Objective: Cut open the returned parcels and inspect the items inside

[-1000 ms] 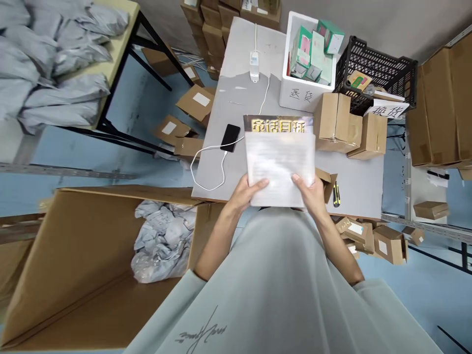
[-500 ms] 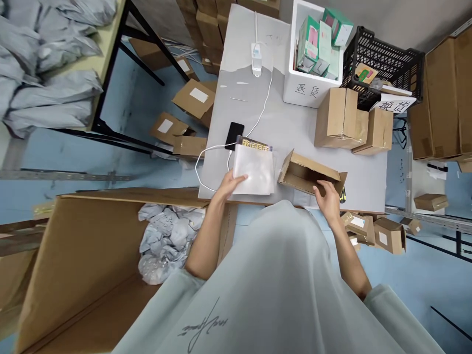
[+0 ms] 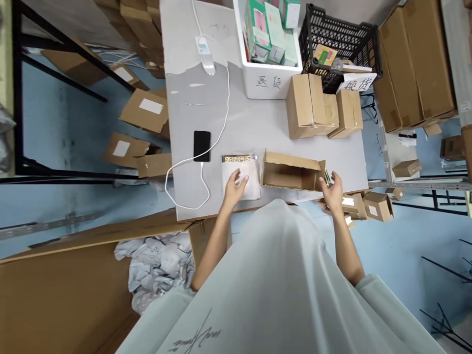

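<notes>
A flat packet in clear plastic (image 3: pixel 249 184), with gold lettering along its top edge, lies near the front of the table. My left hand (image 3: pixel 233 191) is over its lower left part, thumb and fingers apart; whether it touches the packet I cannot tell. Just right of the packet an open cardboard box (image 3: pixel 291 170) rests on its side, its hollow towards me. Beside the box's right end is my right hand (image 3: pixel 333 193), fingers spread. A small black-and-yellow tool (image 3: pixel 327 178), partly hidden, shows between that hand and the box.
A black phone (image 3: pixel 202 145) and white cable lie left on the grey table (image 3: pixel 254 123). Behind stand a white bin (image 3: pixel 268 86) of green boxes, a black crate (image 3: pixel 341 44) and closed cartons (image 3: pixel 306 108). A large carton (image 3: pixel 66 290) with crumpled grey bags (image 3: pixel 162 260) stands lower left.
My left hand has let go of the packet, which now lies flat on the table. My right hand has moved from the box's opening to beside its right end. The view has shifted right.
</notes>
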The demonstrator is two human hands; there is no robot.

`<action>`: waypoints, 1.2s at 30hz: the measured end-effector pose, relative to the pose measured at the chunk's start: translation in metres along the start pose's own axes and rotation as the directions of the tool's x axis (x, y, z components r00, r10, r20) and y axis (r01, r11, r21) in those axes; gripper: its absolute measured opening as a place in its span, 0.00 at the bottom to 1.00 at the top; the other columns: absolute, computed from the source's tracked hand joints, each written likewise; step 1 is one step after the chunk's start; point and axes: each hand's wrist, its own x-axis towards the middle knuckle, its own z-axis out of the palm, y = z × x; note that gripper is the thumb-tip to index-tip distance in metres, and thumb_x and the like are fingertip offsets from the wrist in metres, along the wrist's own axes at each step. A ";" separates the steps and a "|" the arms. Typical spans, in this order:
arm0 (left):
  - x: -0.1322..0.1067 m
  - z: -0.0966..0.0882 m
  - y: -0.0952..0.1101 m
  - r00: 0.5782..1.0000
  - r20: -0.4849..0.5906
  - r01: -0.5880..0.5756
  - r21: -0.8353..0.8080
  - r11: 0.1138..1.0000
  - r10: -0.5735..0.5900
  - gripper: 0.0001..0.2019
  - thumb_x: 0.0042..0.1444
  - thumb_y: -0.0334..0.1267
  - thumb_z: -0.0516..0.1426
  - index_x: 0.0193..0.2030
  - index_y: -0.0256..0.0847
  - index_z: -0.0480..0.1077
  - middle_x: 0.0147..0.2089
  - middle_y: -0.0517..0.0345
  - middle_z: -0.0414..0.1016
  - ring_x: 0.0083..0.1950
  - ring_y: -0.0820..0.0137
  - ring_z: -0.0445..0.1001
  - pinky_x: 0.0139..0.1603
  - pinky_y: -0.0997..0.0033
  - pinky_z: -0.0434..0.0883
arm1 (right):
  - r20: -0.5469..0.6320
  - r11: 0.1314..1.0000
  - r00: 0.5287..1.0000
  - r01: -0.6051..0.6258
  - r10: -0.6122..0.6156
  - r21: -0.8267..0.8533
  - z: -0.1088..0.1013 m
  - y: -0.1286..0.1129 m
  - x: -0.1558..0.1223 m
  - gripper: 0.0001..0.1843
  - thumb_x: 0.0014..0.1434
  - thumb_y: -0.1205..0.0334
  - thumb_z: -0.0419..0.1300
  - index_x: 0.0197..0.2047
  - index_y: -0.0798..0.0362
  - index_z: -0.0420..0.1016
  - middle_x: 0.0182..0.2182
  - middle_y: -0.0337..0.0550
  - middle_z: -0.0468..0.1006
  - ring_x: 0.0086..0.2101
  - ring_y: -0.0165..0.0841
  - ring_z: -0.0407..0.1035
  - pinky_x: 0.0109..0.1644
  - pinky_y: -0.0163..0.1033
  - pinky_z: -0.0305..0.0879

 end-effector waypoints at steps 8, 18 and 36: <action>-0.029 0.032 0.076 0.982 0.170 -0.107 0.124 0.986 0.085 0.35 0.73 0.51 0.64 0.82 0.42 0.67 0.78 0.35 0.76 0.67 0.49 0.85 0.60 0.52 0.87 | 0.199 0.976 0.977 0.113 -0.075 -0.187 0.011 -0.006 0.051 0.45 0.70 0.52 0.69 0.84 0.57 0.63 0.84 0.71 0.57 0.80 0.59 0.60 0.81 0.66 0.66; -0.043 0.035 0.080 0.982 0.175 -0.096 0.152 0.984 0.068 0.32 0.68 0.44 0.62 0.78 0.46 0.73 0.75 0.42 0.81 0.67 0.50 0.86 0.63 0.48 0.86 | 0.330 0.984 0.939 0.136 -0.092 -0.113 0.014 -0.041 0.118 0.19 0.79 0.52 0.60 0.62 0.54 0.84 0.60 0.57 0.87 0.54 0.49 0.84 0.68 0.51 0.74; -0.030 0.104 0.164 0.939 0.198 -0.316 0.160 0.935 0.283 0.30 0.71 0.38 0.56 0.78 0.42 0.74 0.76 0.44 0.81 0.64 0.56 0.89 0.63 0.58 0.86 | -0.008 0.929 1.000 -0.001 0.005 0.369 -0.069 0.059 0.129 0.36 0.72 0.21 0.58 0.47 0.48 0.77 0.35 0.41 0.81 0.33 0.40 0.82 0.42 0.43 0.79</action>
